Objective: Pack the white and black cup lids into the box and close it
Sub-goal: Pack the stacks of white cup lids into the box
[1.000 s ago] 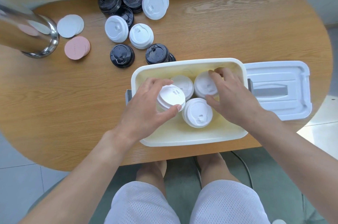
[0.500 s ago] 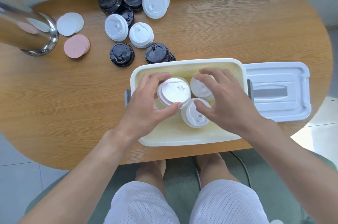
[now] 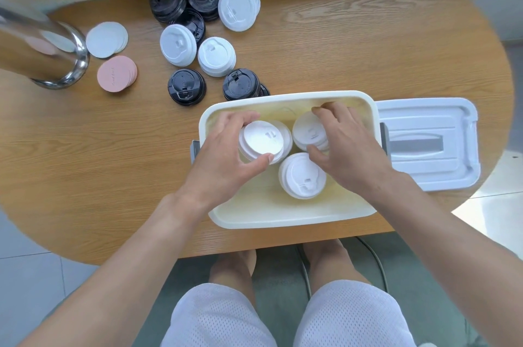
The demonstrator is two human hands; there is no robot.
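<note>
A rounded wooden table (image 3: pixel 353 43) with a pale oak grain fills the view, set against a cream wall ledge at the far side, with light floor tiles showing to either side and a grey-green seat below, where the person's knees in white mesh shorts show. Near the table's front edge stands an open cream plastic box (image 3: pixel 285 218), and its white plastic box lid (image 3: pixel 430 145) lies flat just to the right, touching it. The left hand (image 3: pixel 226 154) curls fingers and thumb round a stack of white cup lids (image 3: pixel 261 140) inside the box's left part; the right hand (image 3: pixel 348 148) pinches a second white stack (image 3: pixel 307 130) at the back right. A third white stack (image 3: pixel 301 175) rests free on the box floor between them. Beyond the box, loose black cup lids (image 3: pixel 185 86) and white cup lids (image 3: pixel 216 56) lie scattered, beside round pink coasters (image 3: pixel 116 73), round white coasters (image 3: pixel 106 38) and a shiny steel cylinder (image 3: pixel 36 52) at the left.
</note>
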